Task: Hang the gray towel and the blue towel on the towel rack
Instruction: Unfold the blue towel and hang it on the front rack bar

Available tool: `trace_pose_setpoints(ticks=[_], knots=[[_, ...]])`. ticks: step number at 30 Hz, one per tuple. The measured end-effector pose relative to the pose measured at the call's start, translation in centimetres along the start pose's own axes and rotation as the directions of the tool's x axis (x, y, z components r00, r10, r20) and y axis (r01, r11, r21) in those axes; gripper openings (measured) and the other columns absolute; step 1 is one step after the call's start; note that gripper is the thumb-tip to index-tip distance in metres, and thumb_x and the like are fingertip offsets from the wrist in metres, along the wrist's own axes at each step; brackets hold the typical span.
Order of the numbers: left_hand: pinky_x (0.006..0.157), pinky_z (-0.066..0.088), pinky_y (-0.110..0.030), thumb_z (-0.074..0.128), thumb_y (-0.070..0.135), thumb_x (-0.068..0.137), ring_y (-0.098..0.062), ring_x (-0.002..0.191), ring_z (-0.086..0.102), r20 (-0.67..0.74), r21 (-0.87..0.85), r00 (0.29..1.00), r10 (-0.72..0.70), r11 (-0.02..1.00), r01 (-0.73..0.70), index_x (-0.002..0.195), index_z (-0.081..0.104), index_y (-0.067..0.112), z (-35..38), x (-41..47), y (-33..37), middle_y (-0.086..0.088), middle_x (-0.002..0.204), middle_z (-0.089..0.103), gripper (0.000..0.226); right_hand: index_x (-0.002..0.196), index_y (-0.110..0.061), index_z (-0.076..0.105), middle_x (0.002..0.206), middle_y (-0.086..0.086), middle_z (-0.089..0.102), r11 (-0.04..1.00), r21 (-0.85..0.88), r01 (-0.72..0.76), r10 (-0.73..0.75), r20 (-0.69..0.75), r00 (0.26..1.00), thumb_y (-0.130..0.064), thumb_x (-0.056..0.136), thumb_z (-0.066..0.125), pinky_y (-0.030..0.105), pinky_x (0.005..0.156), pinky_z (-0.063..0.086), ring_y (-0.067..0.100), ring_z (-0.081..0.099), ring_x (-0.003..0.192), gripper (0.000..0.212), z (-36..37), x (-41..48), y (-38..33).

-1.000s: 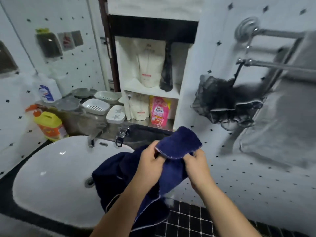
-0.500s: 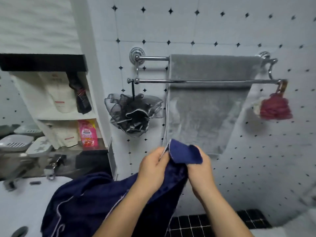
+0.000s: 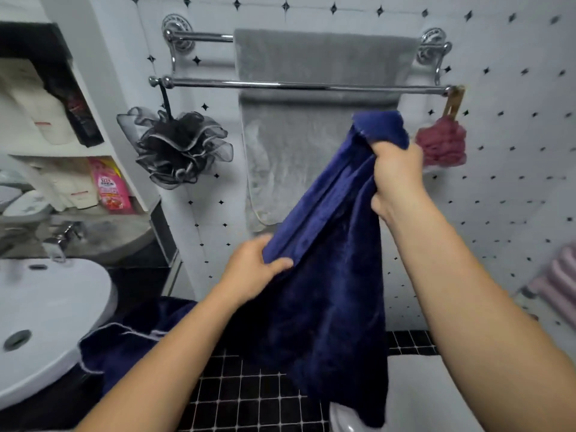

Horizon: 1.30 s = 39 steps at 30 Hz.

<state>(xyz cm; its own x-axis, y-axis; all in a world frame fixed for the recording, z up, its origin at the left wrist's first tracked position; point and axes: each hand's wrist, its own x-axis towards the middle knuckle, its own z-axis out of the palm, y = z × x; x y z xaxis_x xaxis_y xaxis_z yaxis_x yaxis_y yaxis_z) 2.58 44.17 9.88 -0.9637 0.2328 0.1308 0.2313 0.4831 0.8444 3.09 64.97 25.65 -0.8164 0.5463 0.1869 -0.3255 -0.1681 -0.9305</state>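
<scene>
The gray towel (image 3: 311,120) hangs over the back bar of the chrome towel rack (image 3: 296,86) on the tiled wall; the front bar is bare. The dark blue towel (image 3: 327,275) stretches between my hands in front of the gray one. My right hand (image 3: 396,179) grips one corner of it high up, just below the front bar near its right end. Lower and to the left, my left hand (image 3: 252,269) pinches the towel's edge. The rest of the blue towel droops to the sink's rim and the floor.
A black mesh sponge (image 3: 180,148) hangs from the front bar's left end, a red one (image 3: 442,141) from its right end. A white sink (image 3: 46,322) is at lower left, shelves with pouches (image 3: 109,188) behind it. Black floor tiles (image 3: 249,391) lie below.
My hands have moved apart: the right one lifted the towel's corner up and right toward the front bar, the left slid down along the edge. My view has closed in on the rack.
</scene>
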Motion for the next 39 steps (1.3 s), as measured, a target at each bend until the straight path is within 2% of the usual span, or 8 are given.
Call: trace_pose_setpoints(ticks=[8,11,14,17,26,31,35,39], knots=[[0.069,0.057,-0.045,0.081,0.005,0.071,-0.026,0.069,0.063,-0.012,-0.338,0.925,-0.381,0.872,0.355,0.079,0.070,-0.004,-1.0,0.3,-5.0,-0.016,0.076,0.070,0.017,0.072,-0.019,0.067,0.069,-0.006,0.069,0.979,-0.148,0.140,-0.148,-0.045,0.988,-0.018,0.073,0.076,0.032,0.063,0.052,0.014,0.064,0.067,0.009,-5.4,4.0,-4.1],[0.052,0.046,-0.024,0.073,-0.004,0.072,-0.018,0.067,0.053,-0.082,-0.405,0.956,-0.282,0.886,0.226,0.073,0.065,0.002,-2.8,3.0,0.1,-0.010,0.069,0.059,0.010,0.083,-0.020,0.072,0.068,-0.016,0.071,0.942,-0.303,0.146,-0.093,0.184,0.978,-0.020,0.066,0.083,0.020,0.058,0.051,0.000,0.064,0.061,0.021,-7.8,4.6,-3.5],[0.049,0.036,-0.020,0.066,-0.008,0.074,-0.009,0.053,0.046,-0.043,-0.365,0.997,-0.071,0.930,0.051,0.062,0.059,0.011,-2.3,5.5,6.7,0.001,0.056,0.052,0.023,0.131,-0.028,0.059,0.119,-0.018,0.065,0.715,-0.615,0.334,0.121,0.578,0.807,-0.018,0.068,0.088,0.011,0.084,0.047,-0.016,0.061,0.095,0.070,-8.1,3.4,-1.6],[0.045,0.035,-0.017,0.061,-0.014,0.070,0.003,0.046,0.042,0.035,-0.317,0.985,0.170,0.936,-0.150,0.059,0.061,0.017,-0.6,6.2,12.9,0.009,0.051,0.052,0.033,0.127,-0.025,0.061,0.123,-0.009,0.064,0.554,-0.684,0.474,0.283,0.690,0.666,-0.018,0.079,0.074,0.018,0.091,0.047,-0.003,0.058,0.105,0.050,-5.6,1.1,1.1],[0.082,0.054,-0.028,0.088,0.013,0.063,-0.010,0.087,0.069,0.234,-0.413,0.943,0.238,0.902,-0.125,0.105,0.067,0.014,-1.8,5.5,9.3,-0.001,0.100,0.075,0.047,0.084,-0.039,0.075,0.085,-0.018,0.076,0.755,-0.573,0.319,0.152,0.626,0.765,-0.019,0.078,0.062,0.015,0.066,0.051,-0.005,0.067,0.077,0.024,-4.3,0.6,-0.9],[0.087,0.057,-0.037,0.087,0.006,0.060,-0.016,0.086,0.073,0.390,-0.173,0.916,-0.095,0.969,0.175,0.092,0.073,0.020,-1.7,3.3,-1.7,0.003,0.094,0.078,0.038,0.091,-0.039,0.074,0.088,-0.014,0.077,0.836,-0.454,0.309,-0.012,0.548,0.837,-0.025,0.076,0.066,0.018,0.061,0.053,0.002,0.071,0.077,0.021,-4.4,1.6,-1.4],[0.073,0.059,-0.040,0.073,-0.002,0.079,-0.023,0.065,0.068,0.229,-0.231,0.907,-0.353,0.886,0.403,0.069,0.074,0.008,-4.9,3.3,-6.3,-0.010,0.076,0.074,0.014,0.089,-0.039,0.073,0.086,-0.016,0.076,0.869,-0.404,0.286,-0.088,0.442,0.892,-0.034,0.067,0.070,0.019,0.061,0.054,-0.001,0.070,0.075,0.022,-6.3,2.6,-0.6],[0.064,0.050,-0.028,0.056,-0.010,0.084,-0.020,0.062,0.062,-0.074,-0.508,0.967,-0.243,0.844,0.173,0.080,0.068,0.001,-9.2,7.3,0.9,-0.014,0.072,0.068,0.017,0.110,-0.038,0.066,0.108,-0.007,0.075,0.769,-0.575,0.279,0.038,0.477,0.878,-0.022,0.072,0.074,0.018,0.072,0.052,0.002,0.070,0.093,0.042,-6.9,2.5,2.0]])
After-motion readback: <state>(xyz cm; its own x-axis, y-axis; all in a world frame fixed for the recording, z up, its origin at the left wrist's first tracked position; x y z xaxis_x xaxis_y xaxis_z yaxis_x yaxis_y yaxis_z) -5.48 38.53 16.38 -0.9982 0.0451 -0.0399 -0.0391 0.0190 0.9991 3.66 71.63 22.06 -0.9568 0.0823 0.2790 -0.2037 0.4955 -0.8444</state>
